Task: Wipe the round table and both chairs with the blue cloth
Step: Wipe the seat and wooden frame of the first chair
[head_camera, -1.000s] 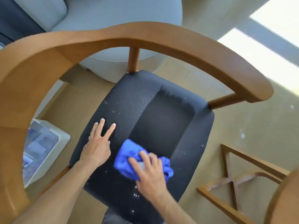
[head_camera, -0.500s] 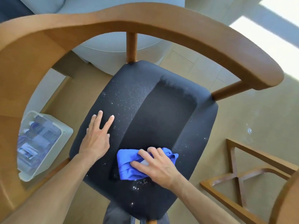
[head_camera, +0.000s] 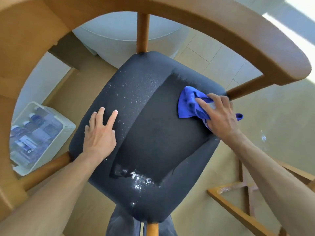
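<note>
Head view shows the right hand (head_camera: 219, 114) pressing the bunched blue cloth (head_camera: 189, 104) at the seat's (head_camera: 153, 133) two o'clock edge, while white specks (head_camera: 139, 179) lie toward seven o'clock from it, beside the flat, empty left hand (head_camera: 100, 133).

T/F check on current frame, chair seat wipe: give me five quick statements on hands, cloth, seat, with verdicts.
1. The right hand presses the blue cloth on the seat cushion. True.
2. The left hand grips a spray bottle. False: it rests flat on the seat, holding nothing.
3. White specks lie near the seat's front edge. True.
4. The cloth sits on the wooden armrest. False: it is on the seat, below the armrest.
5. A white bin of bottles stands on the seat. False: it stands on the floor beside the chair.
</note>
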`<move>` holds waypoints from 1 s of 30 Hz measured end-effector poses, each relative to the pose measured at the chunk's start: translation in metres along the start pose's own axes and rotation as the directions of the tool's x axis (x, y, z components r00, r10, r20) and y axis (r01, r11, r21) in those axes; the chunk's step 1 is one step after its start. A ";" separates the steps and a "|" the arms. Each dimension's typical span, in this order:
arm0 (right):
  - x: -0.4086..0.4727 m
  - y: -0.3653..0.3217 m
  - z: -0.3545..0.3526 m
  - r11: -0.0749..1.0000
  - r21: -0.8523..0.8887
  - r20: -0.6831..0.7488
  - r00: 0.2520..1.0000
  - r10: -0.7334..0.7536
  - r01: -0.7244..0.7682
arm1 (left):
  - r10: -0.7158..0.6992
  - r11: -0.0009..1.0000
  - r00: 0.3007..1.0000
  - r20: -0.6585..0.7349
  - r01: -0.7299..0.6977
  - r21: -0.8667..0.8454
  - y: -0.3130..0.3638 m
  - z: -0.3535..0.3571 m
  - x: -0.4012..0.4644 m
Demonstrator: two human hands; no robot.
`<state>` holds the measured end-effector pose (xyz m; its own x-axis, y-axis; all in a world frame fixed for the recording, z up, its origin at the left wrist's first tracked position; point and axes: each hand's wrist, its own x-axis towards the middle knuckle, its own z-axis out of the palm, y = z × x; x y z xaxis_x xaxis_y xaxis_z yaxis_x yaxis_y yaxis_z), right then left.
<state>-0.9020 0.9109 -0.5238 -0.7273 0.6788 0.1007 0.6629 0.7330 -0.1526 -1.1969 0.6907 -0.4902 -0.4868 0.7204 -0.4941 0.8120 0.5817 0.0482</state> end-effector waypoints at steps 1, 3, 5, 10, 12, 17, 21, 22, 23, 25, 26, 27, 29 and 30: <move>0.000 -0.001 0.002 0.999 0.009 -0.001 0.999 0.036 -0.036 | -0.007 1.000 1.000 0.011 0.007 -0.013 0.000 0.001 -0.004; -0.001 -0.011 0.003 0.977 0.049 -0.011 0.978 0.206 -0.205 | -0.009 0.999 0.999 0.049 0.012 -0.045 -0.005 0.003 -0.012; 0.005 -0.019 0.001 0.877 0.150 0.020 0.888 0.459 -0.456 | 0.002 0.998 0.996 0.088 0.003 -0.058 -0.010 0.004 -0.016; 0.007 -0.057 0.000 0.832 0.041 0.042 0.833 0.552 -0.554 | 0.014 0.997 0.995 0.098 -0.006 -0.082 -0.011 0.005 -0.016; -0.008 -0.086 0.003 0.850 0.014 0.012 0.850 0.527 -0.527 | 0.025 0.996 0.994 0.109 -0.015 -0.088 -0.014 0.005 -0.016; -0.067 -0.179 0.014 0.934 0.056 -0.075 0.932 0.356 -0.352 | 0.043 0.995 0.990 0.138 -0.030 -0.094 -0.017 0.000 -0.017; -0.116 -0.249 0.014 0.959 0.156 0.048 0.971 0.233 -0.238 | 0.066 0.992 0.985 0.157 -0.048 -0.116 -0.023 -0.003 -0.017; -0.130 -0.258 0.013 0.971 0.177 0.070 0.986 0.153 -0.163 | 0.073 0.992 0.985 0.157 -0.057 -0.110 -0.025 -0.004 -0.017; -0.143 -0.264 0.012 0.978 0.196 0.084 0.995 0.051 -0.066 | 0.079 0.993 0.985 0.156 -0.063 -0.101 -0.026 -0.005 -0.017; -0.162 -0.264 0.010 0.964 0.217 0.118 0.976 -0.183 0.155 | 0.082 0.994 0.984 0.156 -0.070 -0.085 -0.026 -0.005 -0.017; -0.166 -0.260 0.009 0.945 0.214 0.133 0.951 -0.281 0.249 | 0.083 0.995 0.984 0.154 -0.073 -0.075 -0.025 -0.004 -0.017; -0.166 -0.254 0.010 0.925 0.210 0.142 0.926 -0.351 0.318 | 0.082 0.995 0.985 0.152 -0.073 -0.065 -0.025 -0.004 -0.018; -0.158 -0.237 0.010 0.896 0.202 0.131 0.896 -0.424 0.395 | 0.072 0.996 0.986 0.147 -0.065 -0.055 -0.023 -0.002 -0.018; -0.152 -0.226 0.010 0.889 0.192 0.113 0.891 -0.440 0.415 | 0.065 0.997 0.987 0.146 -0.058 -0.054 -0.023 -0.002 -0.018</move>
<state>-0.9429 0.6415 -0.5141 -0.9597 0.2771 0.0463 0.2535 0.9250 -0.2830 -1.2074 0.6651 -0.4803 -0.3802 0.6940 -0.6114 0.8202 0.5585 0.1239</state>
